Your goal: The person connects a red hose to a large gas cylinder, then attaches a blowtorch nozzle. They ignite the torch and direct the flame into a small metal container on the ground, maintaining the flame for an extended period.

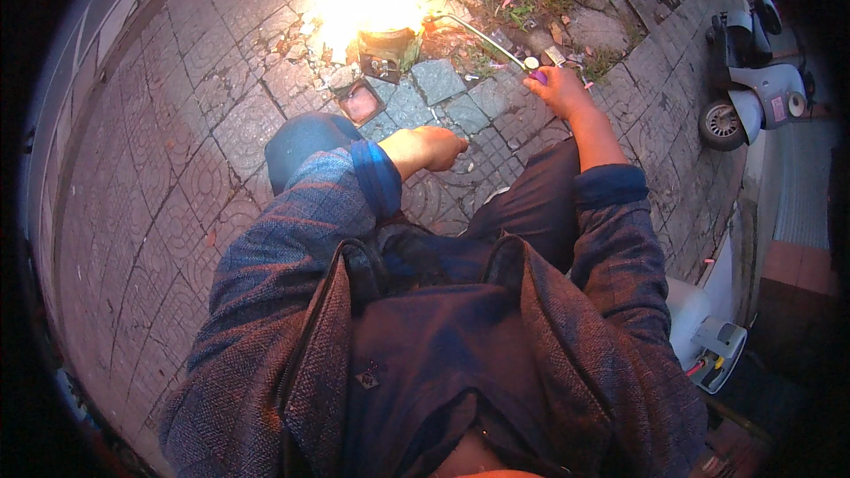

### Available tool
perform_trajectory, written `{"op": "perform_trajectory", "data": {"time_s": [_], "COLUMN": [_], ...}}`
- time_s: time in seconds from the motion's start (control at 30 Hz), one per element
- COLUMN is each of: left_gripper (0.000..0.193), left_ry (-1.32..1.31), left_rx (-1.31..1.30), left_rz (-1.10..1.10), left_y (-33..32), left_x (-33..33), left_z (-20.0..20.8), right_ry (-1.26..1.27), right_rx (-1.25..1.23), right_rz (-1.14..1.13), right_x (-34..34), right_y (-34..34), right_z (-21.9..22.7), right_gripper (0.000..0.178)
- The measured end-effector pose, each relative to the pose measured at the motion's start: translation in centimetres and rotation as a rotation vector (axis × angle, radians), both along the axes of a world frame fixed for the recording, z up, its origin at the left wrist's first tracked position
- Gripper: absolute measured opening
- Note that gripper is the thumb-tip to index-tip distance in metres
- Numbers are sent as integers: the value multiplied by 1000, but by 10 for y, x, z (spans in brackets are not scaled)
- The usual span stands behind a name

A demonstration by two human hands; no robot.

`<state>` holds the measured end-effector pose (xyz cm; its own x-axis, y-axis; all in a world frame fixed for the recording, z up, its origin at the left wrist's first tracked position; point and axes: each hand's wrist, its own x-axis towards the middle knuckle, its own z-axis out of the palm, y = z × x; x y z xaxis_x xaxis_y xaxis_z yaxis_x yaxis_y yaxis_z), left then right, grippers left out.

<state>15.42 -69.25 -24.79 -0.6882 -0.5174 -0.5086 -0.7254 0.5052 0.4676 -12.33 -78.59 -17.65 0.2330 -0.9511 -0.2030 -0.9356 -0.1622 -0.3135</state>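
My right hand (560, 91) is closed round the purple handle of a thin, bent metal rod (490, 39). The rod's far end reaches the edge of a bright fire (372, 0). Glare hides what is burning and most of what lies beneath it. A small round pale thing (531, 63) shows beside the rod, just ahead of my fingers; its kind is unclear. My left hand (436, 149) hangs past my left knee, above the paving. Its fingers are curled inward, and whatever they may hold is hidden.
Broken grey tiles (438, 81) and a small reddish square thing (360, 104) lie on the near side of the fire. Weeds and rubble (522, 13) border it on the right. A white scooter (761, 93) stands at the far right, and another white vehicle part (708, 336) is close to my right elbow.
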Motion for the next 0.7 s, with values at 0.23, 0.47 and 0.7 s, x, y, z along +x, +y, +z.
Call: {"op": "perform_trajectory", "data": {"time_s": [0.23,0.47,0.7], "left_gripper": [53,53,53], "left_ry": [-24,-19,-19], "left_rx": [2,4,13], "left_rz": [-5,0,16], "left_y": [-1,0,-1], "left_x": [0,1,1], "left_z": [2,2,-2], "right_ry": [-27,-62,-22], "right_rx": [31,54,39], "right_rz": [-19,-22,-27], "right_x": [4,5,5], "right_y": [3,3,1], "right_z": [4,5,4], "right_gripper": [45,46,46]}}
